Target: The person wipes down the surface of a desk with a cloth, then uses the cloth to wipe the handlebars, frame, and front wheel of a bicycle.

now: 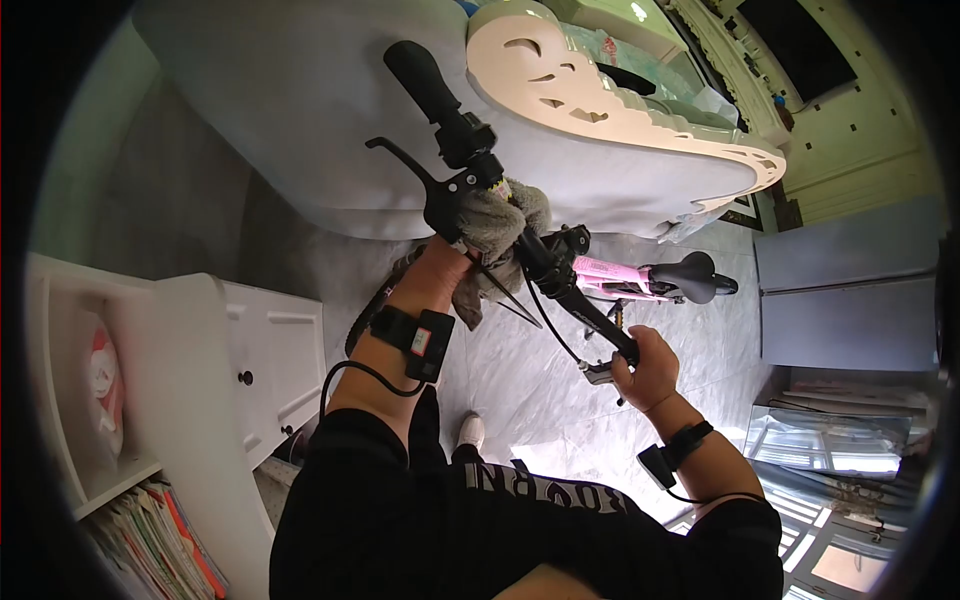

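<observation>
A bicycle's black handlebar (545, 262) crosses the middle of the view at a slant. A grey fluffy cloth (490, 222) is wrapped around the bar, just inboard of the brake lever (405, 160) and the rubber grip (422, 82). My left hand (462, 256) is closed around the bar through this cloth, which hides most of its fingers. At the opposite end of the bar, my right hand (650, 370) wraps around the other grip beside its brake lever (598, 374). The pink bicycle frame (610, 270) and black saddle (688, 277) extend behind the bar.
A pale covered piece of furniture with a carved cream edge (600, 110) stands close beyond the handlebar. To the left is a white cabinet (270, 350) with shelves of books (155, 540). Grey marble-look tiles (540, 400) cover the floor. A grey fridge-like cabinet (850, 300) stands at right.
</observation>
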`<state>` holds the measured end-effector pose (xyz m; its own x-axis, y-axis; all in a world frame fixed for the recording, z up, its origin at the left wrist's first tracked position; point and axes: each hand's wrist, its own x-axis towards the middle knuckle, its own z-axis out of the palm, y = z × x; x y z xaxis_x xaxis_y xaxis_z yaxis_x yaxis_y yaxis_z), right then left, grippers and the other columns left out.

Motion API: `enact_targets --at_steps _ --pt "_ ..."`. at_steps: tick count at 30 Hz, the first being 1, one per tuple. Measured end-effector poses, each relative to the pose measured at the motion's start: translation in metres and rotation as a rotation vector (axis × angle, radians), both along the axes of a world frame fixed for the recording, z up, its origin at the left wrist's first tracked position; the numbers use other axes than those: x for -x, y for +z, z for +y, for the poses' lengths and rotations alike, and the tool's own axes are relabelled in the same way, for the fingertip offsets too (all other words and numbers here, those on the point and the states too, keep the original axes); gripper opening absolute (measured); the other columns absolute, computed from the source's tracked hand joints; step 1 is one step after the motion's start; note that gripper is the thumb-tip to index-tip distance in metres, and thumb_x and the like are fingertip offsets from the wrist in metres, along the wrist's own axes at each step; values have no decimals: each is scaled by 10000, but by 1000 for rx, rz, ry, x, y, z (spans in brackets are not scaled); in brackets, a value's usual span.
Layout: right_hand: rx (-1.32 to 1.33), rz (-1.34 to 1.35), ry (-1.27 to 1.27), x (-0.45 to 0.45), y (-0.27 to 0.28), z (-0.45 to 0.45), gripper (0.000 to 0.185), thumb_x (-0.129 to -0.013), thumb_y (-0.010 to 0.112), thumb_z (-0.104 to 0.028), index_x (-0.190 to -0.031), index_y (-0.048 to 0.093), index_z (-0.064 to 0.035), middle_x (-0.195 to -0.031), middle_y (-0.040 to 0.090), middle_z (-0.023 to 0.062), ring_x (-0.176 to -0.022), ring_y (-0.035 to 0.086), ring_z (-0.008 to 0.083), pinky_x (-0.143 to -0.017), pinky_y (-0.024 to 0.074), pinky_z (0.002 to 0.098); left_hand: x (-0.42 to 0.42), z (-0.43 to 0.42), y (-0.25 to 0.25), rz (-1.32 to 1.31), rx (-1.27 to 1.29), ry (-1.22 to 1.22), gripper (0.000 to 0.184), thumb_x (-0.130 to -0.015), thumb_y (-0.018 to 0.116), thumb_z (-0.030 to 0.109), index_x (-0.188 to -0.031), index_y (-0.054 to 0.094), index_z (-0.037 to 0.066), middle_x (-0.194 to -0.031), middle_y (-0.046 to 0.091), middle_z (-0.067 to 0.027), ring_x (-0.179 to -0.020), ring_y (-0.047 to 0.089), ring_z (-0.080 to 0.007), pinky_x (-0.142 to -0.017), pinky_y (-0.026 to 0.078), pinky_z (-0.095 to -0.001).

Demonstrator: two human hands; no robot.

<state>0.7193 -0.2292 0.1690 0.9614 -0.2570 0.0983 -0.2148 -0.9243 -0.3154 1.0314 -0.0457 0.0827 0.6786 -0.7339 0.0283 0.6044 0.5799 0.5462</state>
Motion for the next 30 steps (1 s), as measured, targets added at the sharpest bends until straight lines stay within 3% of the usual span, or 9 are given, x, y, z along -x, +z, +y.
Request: enact_targets --at_steps 6,14,20,24,28,30 --pt "41 -30 52 1 0 -2 425 -726 719 -205 -1089 564 -48 -891 621 132 -753 634 315 -679 513 402 1 30 -14 -164 -284 156 323 -954 547 320 -1114 616 48 -1093 667 -121 -973 656 -260 -868 539 -402" --pt "6 -18 30 2 0 -1 425 -734 716 -212 -1093 563 -44 -866 615 131 -747 634 311 -679 512 403 39 152 -25 -584 -915 328 309 -943 538 303 -1089 615 42 -1085 665 -136 -979 651 -283 -890 524 -412" --pt "1 -27 41 0 0 -1 376 -736 706 -196 -1049 578 -32 -839 599 129 -692 623 298 -641 510 387 40 156 -34 -1094 -1502 250 299 -935 530 290 -1069 615 37 -1080 663 -147 -983 648 -300 -906 512 -420" --pt "-7 -32 47 2 -2 -3 381 -733 705 -195 -1049 574 -27 -839 596 135 -690 620 300 -641 508 386 5 110 -36 -1272 -2018 -188 292 -929 525 282 -1057 614 34 -1076 662 -155 -985 646 -312 -917 505 -425" --pt "8 -33 70 1 -1 -3 380 -737 700 -199 -1046 569 -22 -838 592 142 -684 613 304 -639 505 387 -5 65 -198 -1361 -1385 307 335 -940 479 280 -1149 601 49 -1122 656 -165 -1012 633 -321 -921 493 -416" --pt "3 -35 71 2 -1 -3 377 -741 697 -203 -1045 568 -21 -836 590 143 -681 611 305 -635 504 388 28 37 -154 -1413 -1311 585 324 -942 487 259 -1168 595 53 -1121 655 -167 -1010 630 -324 -911 493 -420"
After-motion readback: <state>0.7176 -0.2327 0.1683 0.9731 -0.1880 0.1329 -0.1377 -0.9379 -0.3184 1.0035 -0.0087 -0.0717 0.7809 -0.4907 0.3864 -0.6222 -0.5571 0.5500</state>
